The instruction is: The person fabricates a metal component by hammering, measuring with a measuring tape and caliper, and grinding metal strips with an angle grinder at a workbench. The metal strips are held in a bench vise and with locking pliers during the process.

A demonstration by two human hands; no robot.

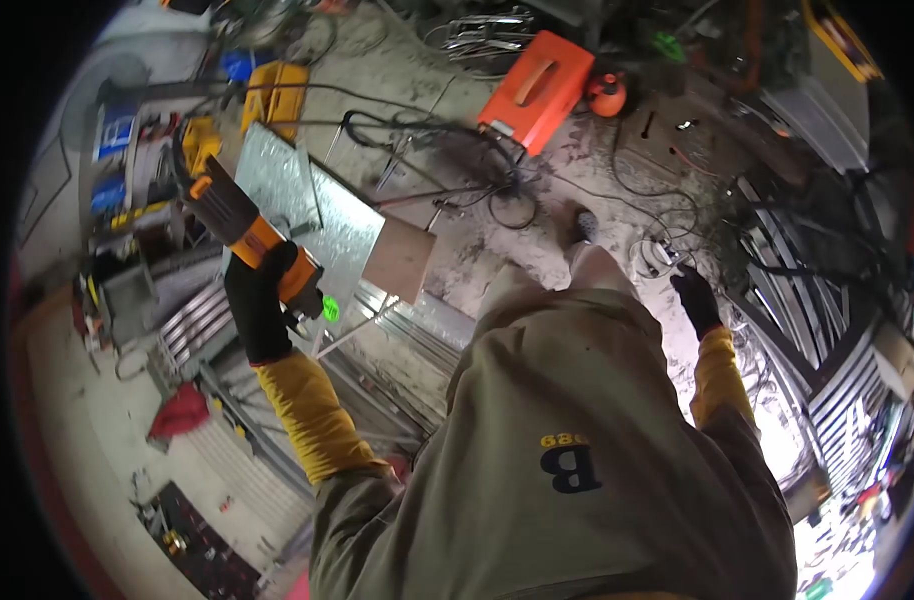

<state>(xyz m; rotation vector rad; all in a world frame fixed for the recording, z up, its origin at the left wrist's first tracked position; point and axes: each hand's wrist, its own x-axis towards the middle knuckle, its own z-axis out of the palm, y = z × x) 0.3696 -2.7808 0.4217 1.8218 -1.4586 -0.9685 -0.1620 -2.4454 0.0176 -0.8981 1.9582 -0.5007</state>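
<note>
My left hand [259, 300], in a black glove, is closed around an orange and black power tool [245, 225] that looks like an angle grinder. The tool is held up at the left, slanting, with a bright green round spot [330, 308] at its lower end. Sheet metal [327, 215] and a square brown board [400, 258] lie behind and beside it. My right hand [699, 302], also gloved in black, hangs low at the right. Its fingers point loosely apart and nothing shows in them. A small whitish fitting with cables [660, 257] lies just beyond its fingertips.
An orange case [539, 90] and a round orange container [606, 95] stand on the dusty floor. Cables [507, 185] trail across it. Metal profiles [792, 285] are stacked at the right. Yellow bins [275, 95] stand at the upper left, and a dark mat with tools [197, 545] lies lower left.
</note>
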